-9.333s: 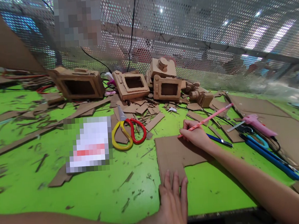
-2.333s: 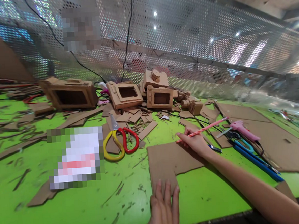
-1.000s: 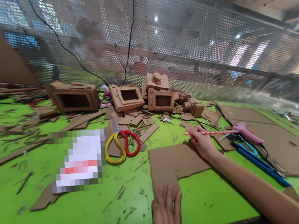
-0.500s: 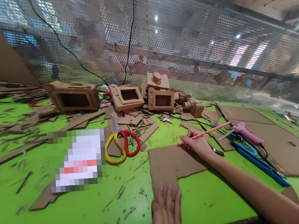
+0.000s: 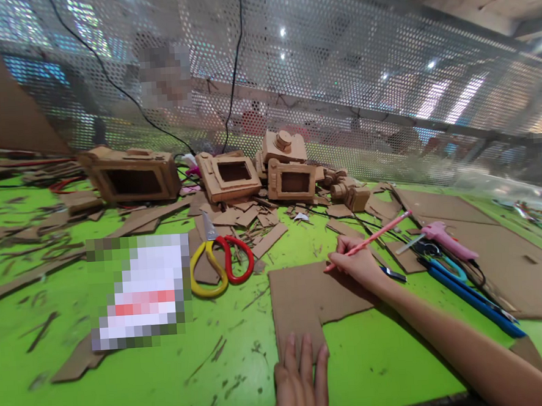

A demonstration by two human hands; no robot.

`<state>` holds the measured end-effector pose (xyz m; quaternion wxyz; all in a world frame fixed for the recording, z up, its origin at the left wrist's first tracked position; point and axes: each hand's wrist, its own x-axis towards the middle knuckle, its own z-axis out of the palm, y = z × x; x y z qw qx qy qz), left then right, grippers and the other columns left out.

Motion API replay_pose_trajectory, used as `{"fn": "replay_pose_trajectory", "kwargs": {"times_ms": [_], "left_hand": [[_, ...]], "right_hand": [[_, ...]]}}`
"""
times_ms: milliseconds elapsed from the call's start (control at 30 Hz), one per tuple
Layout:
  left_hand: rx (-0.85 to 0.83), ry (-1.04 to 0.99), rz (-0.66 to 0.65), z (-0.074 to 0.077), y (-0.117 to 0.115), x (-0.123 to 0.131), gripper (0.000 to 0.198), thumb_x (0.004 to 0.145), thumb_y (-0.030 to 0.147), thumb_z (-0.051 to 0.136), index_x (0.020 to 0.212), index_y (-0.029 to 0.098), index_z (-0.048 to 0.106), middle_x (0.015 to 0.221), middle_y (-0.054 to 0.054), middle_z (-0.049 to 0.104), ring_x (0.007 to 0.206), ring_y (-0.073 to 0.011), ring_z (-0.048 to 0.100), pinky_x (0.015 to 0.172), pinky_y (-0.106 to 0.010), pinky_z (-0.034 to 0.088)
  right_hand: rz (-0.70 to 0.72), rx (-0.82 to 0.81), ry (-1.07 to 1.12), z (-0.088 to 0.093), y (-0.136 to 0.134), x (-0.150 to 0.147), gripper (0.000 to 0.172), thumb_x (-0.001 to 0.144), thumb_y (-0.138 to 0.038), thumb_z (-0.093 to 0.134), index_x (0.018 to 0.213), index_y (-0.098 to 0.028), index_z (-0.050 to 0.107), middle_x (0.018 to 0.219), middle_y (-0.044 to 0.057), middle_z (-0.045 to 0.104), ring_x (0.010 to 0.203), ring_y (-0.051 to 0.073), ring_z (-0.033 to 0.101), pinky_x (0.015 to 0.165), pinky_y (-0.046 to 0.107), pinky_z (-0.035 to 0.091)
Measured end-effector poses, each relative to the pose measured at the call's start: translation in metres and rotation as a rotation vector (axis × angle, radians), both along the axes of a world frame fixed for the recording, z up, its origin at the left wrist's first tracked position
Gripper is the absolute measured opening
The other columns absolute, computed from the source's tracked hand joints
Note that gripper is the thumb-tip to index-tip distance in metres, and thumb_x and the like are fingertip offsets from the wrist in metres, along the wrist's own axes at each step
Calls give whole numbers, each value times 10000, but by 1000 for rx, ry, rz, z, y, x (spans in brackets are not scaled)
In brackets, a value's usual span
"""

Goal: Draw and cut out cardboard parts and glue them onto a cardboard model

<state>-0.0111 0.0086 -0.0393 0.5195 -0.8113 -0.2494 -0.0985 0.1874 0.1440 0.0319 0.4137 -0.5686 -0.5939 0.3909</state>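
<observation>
An L-shaped piece of cardboard (image 5: 299, 293) lies flat on the green table (image 5: 172, 386). My left hand (image 5: 300, 373) rests on its lower end, fingers stretched out. Closed around a pink pencil (image 5: 369, 241), my right hand (image 5: 355, 265) sits on the cardboard's upper right part. The pencil's tip is at the cardboard, near the top edge; its other end slants up to the right. To the left of the cardboard lie scissors (image 5: 231, 260) with one yellow and one red handle.
Several cardboard camera models (image 5: 292, 180) stand at the back among cardboard scraps. On the right are a pink glue gun (image 5: 450, 241), a blue-handled tool (image 5: 474, 298) and a large cardboard sheet (image 5: 516, 243). A blurred white sheet (image 5: 151, 284) lies left. A perforated metal screen (image 5: 336, 70) rises behind.
My right hand has shifted slightly, and the pencil tip has moved down from the cardboard's top edge onto its surface. The pencil now leans more steeply. My left hand stays put.
</observation>
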Motion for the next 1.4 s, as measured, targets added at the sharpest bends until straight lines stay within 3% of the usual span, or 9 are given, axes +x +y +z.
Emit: {"fn": "replay_pose_trajectory", "kwargs": {"times_ms": [567, 900, 1067, 1400], "left_hand": [[2, -4, -2, -1, 0, 0, 542, 910, 443, 345, 1252, 105, 596, 1098, -145, 703, 880, -241, 705, 733, -364, 444], [-2, -27, -14, 3, 1, 0, 506, 920, 419, 344, 1220, 118, 619, 1076, -122, 718, 868, -229, 710, 726, -357, 438], [11, -25, -18, 2, 1, 0, 562, 921, 481, 332, 1224, 101, 615, 1077, -146, 714, 874, -243, 711, 724, -365, 447], [11, -58, -57, 6, 3, -1, 495, 901, 436, 392, 1172, 102, 637, 1052, -133, 730, 874, -247, 712, 728, -363, 447]], "right_hand": [[71, 34, -101, -6, 4, 5, 226, 578, -209, 597, 512, -221, 382, 415, -69, 475, 543, 184, 690, 404, 171, 368], [56, 55, -139, -9, 5, 7, 222, 565, -190, 592, 497, -215, 381, 429, -70, 465, 508, 158, 657, 403, 173, 368], [47, 0, -30, -4, 3, 4, 218, 563, -189, 566, 498, -222, 360, 396, -79, 440, 517, 178, 680, 387, 165, 377], [40, 42, -124, -6, 5, 5, 238, 569, -140, 570, 492, -212, 356, 428, -80, 428, 499, 153, 657, 393, 159, 361]]}}
